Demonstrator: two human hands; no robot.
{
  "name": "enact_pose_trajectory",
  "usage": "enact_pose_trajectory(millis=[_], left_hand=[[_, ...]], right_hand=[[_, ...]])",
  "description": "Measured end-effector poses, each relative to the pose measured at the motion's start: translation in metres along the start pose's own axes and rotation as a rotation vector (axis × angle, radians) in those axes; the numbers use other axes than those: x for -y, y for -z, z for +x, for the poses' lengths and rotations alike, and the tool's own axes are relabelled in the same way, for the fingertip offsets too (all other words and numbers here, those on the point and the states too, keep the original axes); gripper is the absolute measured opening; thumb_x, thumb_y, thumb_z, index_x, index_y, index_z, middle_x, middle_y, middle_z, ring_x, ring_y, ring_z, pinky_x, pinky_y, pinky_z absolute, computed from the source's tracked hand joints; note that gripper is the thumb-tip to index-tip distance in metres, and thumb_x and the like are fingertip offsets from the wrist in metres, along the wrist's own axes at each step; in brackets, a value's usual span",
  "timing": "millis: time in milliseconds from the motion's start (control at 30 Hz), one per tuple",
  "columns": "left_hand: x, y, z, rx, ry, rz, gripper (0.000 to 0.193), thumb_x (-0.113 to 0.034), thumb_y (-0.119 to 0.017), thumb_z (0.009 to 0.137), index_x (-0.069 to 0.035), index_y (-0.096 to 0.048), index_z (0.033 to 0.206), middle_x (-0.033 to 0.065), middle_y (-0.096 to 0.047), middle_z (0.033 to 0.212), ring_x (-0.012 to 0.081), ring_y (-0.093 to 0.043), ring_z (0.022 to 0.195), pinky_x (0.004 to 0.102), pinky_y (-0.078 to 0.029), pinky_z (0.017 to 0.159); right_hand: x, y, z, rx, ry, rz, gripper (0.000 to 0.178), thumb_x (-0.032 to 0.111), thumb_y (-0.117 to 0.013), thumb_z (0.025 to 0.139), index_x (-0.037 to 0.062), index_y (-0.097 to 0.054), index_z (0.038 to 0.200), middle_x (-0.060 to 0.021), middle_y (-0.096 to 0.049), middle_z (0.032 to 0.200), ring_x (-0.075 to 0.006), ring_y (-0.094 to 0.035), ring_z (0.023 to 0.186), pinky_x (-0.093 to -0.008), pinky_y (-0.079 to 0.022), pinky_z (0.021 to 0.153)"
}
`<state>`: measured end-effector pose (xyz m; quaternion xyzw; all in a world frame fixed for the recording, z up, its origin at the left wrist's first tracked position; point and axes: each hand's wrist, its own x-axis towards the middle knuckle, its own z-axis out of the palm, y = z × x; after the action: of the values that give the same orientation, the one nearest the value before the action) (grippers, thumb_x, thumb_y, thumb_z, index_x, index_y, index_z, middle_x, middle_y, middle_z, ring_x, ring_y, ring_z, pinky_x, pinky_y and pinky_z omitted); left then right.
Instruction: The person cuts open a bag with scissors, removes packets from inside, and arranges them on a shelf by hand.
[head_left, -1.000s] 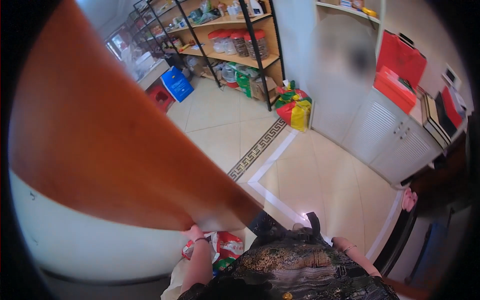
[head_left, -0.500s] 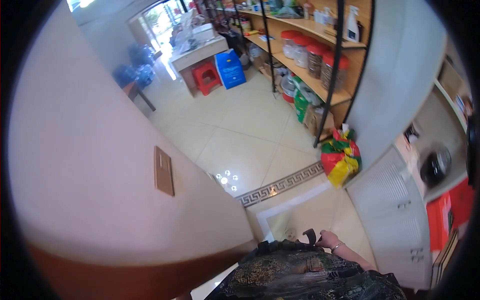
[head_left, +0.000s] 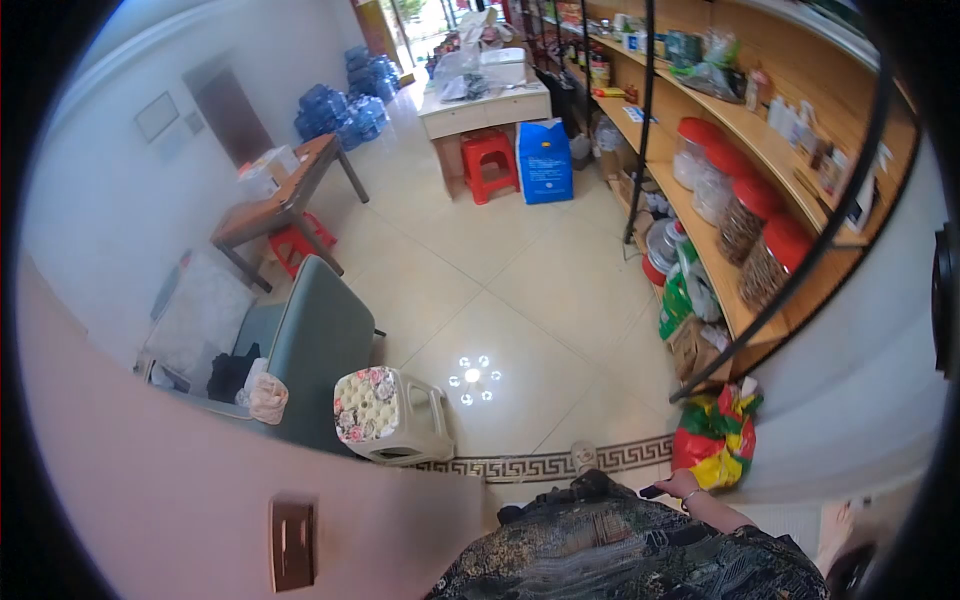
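Note:
My right hand (head_left: pixel 683 485) reaches forward at the lower right, a bracelet round its wrist. Its fingers are closed on a dark strap-like piece (head_left: pixel 652 491) whose end sticks out to the left; its exact kind is unclear. Dark patterned clothing (head_left: pixel 620 540) fills the lower middle, with one foot (head_left: pixel 584 457) just ahead on the patterned floor strip (head_left: pixel 530 464). Close to the right hand, a red, yellow and green bag (head_left: pixel 715 440) stands on the floor. My left hand is out of view.
A padded stool (head_left: pixel 365 408) and a grey-green sofa (head_left: pixel 335 335) stand left. Right, a wooden shelf (head_left: pixel 715 225) carries red-lidded jars (head_left: pixel 750 205). Farther off are a desk (head_left: pixel 480 112), a blue bag (head_left: pixel 545 165) and a red stool (head_left: pixel 487 165). A wall (head_left: pixel 200 500) borders the near left.
My view has moved forward to the doorway strip and swung left, bringing the sofa and padded stool into sight. The right hand still grips the dark strap-like piece.

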<state>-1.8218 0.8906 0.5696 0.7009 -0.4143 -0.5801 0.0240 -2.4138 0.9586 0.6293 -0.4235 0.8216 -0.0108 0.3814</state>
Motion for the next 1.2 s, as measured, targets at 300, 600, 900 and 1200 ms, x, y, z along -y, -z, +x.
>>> enact_pose_trajectory(millis=[300,600,900,1200], left_hand=[[-0.089,-0.009,0.061,-0.116,0.158,-0.34,0.021,-0.02,-0.052,0.083,-0.003,-0.064,0.084,0.005,-0.062,0.072,0.0174,-0.058,0.066,0.0316,-0.046,0.063],[-0.192,0.053,0.236,-0.085,0.19,-0.206,0.024,-0.025,-0.053,0.083,-0.005,-0.065,0.087,0.0054,-0.064,0.076,0.0187,-0.06,0.068,0.0325,-0.047,0.063],[-0.436,0.257,0.405,-0.075,0.002,-0.618,0.022,-0.019,-0.054,0.083,-0.006,-0.056,0.101,0.0064,-0.06,0.078,0.0193,-0.059,0.07,0.0309,-0.047,0.057],[-0.558,0.349,0.537,-0.151,0.032,-0.964,0.022,-0.017,-0.053,0.084,-0.007,-0.055,0.103,0.0073,-0.059,0.079,0.0185,-0.058,0.069,0.0311,-0.047,0.055]], right_hand=[[0.18,0.163,0.241,0.078,0.114,-0.13,0.05,0.045,-0.072,0.06,-0.0029,-0.066,0.073,-0.0204,-0.063,0.07,-0.03,-0.063,0.066,-0.0377,-0.049,0.064],[0.387,0.232,0.426,0.088,0.397,-0.068,0.05,0.049,-0.068,0.066,0.0013,-0.063,0.053,-0.0086,-0.056,0.046,-0.0177,-0.054,0.041,-0.0309,-0.044,0.046],[0.519,0.313,0.569,0.0,0.268,-0.089,0.048,0.045,-0.071,0.06,-0.0001,-0.065,0.074,-0.0188,-0.063,0.073,-0.0312,-0.062,0.071,-0.037,-0.049,0.066],[0.666,0.391,0.758,-0.065,0.268,-0.058,0.058,0.039,-0.074,0.057,-0.0057,-0.06,0.091,-0.023,-0.061,0.087,-0.0341,-0.06,0.083,-0.0372,-0.048,0.074]])
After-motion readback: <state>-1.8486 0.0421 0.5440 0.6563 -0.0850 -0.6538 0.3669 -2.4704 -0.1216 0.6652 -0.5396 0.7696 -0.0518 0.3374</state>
